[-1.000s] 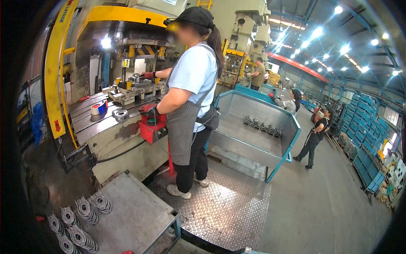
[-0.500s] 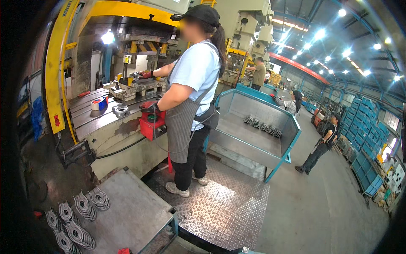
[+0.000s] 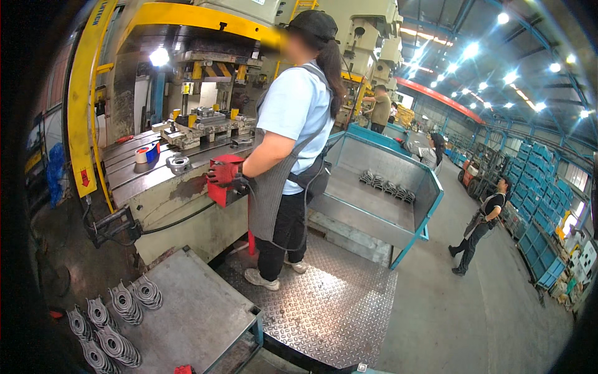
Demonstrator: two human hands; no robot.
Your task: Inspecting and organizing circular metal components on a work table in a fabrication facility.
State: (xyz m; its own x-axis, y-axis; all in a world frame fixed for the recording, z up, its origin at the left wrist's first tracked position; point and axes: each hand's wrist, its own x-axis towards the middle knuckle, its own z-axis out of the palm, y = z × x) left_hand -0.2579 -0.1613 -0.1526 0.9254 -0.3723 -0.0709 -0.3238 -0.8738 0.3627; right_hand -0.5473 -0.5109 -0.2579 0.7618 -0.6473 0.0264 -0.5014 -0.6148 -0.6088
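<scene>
Factory, metalworking. Press (image 3: 168, 202), left; metal parts (image 3: 119, 346) stacked on table (image 3: 193, 311), near left; forklift (image 3: 471, 176), blue crates (image 3: 539, 177), far right.

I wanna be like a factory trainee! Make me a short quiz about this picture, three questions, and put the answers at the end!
1. True or false: the stacks of ring-shaped metal parts stand on a metal-topped table.

2. Multiple choice: what colour is the box at the co-worker's gloved hand?
A. yellow
B. red
C. green

3. Fill in one word: a row of metal parts lies ____ the big blue-rimmed bin.

Key: 1. True. 2. B, red. 3. inside.
</scene>
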